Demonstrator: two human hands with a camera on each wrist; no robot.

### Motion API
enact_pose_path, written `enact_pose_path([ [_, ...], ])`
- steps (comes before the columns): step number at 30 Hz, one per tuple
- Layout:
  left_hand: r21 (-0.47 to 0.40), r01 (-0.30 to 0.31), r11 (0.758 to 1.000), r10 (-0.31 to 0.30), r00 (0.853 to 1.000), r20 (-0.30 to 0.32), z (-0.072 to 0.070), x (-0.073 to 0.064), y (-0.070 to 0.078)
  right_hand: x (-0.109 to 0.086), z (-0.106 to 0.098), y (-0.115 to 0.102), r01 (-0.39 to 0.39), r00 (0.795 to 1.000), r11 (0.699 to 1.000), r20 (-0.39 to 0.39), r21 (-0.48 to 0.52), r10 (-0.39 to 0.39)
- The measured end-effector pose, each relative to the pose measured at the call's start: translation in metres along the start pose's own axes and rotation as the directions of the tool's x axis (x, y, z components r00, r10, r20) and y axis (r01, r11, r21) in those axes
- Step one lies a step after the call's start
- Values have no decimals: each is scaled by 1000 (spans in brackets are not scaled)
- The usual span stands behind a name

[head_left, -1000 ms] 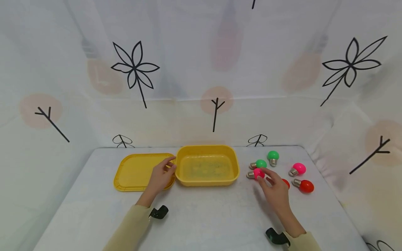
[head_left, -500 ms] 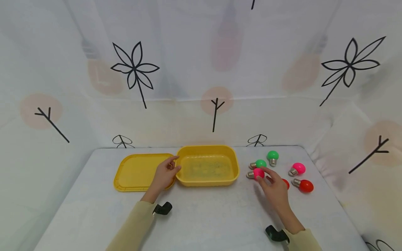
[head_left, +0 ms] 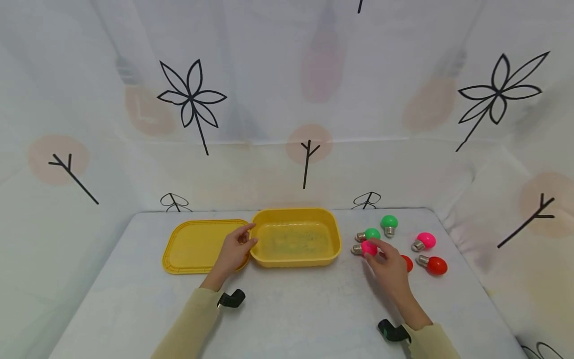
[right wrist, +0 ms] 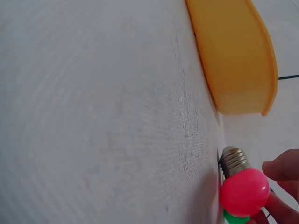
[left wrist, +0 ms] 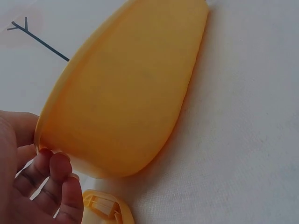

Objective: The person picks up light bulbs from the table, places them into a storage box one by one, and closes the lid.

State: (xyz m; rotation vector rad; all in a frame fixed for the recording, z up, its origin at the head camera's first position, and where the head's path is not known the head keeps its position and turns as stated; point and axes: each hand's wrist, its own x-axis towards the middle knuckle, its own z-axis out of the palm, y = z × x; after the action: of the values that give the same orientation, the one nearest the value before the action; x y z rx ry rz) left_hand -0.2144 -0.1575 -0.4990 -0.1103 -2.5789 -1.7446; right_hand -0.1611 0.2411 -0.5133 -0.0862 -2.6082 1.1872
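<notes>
A pink light bulb [head_left: 368, 248] with a metal screw base lies on its side on the white table. My right hand [head_left: 391, 267] has thumb and fingers around its round pink end; in the right wrist view, the bulb's metal base [right wrist: 234, 161] points toward the yellow basin. At the basin [head_left: 296, 262], my left hand [head_left: 233, 249] pinches the near-left rim, thumb and fingers on either side of it. The left wrist view shows those curled fingertips [left wrist: 60, 163] against the basin's outer wall. A green bulb [head_left: 372, 234] lies just behind the pink one.
Left of the basin lies a flat yellow lid [head_left: 197, 247]. Another green bulb [head_left: 389, 224], a second pink bulb [head_left: 427, 241] and a red bulb [head_left: 437, 266] lie farther right. One more red bulb [head_left: 408, 263] is partly hidden by my right hand. Patterned cloth hangs behind.
My left hand has shifted slightly right, its thumb now over the basin's rim. My right hand has barely moved and stays at the pink bulb.
</notes>
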Motion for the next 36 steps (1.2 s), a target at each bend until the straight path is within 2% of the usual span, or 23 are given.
enact_pose_path([
  [6, -8, -20, 1000, 20, 1000, -18, 2, 2, -1, 2, -1, -1, 16, 1000, 999, 10, -47, -15],
  [12, 13, 11, 1000, -10, 999, -46, 8, 1, -2, 4, -3, 0, 42, 998, 996, 53, -73, -39],
  [18, 57, 39, 998, -36, 997, -65, 12, -1, -1, 5, -5, 1, 39, 996, 994, 89, -98, -30],
  [23, 92, 20, 996, -12, 996, -92, 15, -2, -2, 6, -6, 2, 28, 994, 991, 108, -132, -14],
  [28, 86, -4, 996, 16, 991, -135, 18, -2, -6, 6, -7, 2, 22, 992, 990, 130, -140, -4],
  [33, 75, -3, 997, 15, 989, -150, 20, -2, -7, 5, -8, 1, 14, 991, 991, 135, -134, 4],
  [36, 90, -24, 996, 38, 987, -155, 19, -2, -8, 5, -8, 1, 10, 991, 992, 133, -126, 7],
])
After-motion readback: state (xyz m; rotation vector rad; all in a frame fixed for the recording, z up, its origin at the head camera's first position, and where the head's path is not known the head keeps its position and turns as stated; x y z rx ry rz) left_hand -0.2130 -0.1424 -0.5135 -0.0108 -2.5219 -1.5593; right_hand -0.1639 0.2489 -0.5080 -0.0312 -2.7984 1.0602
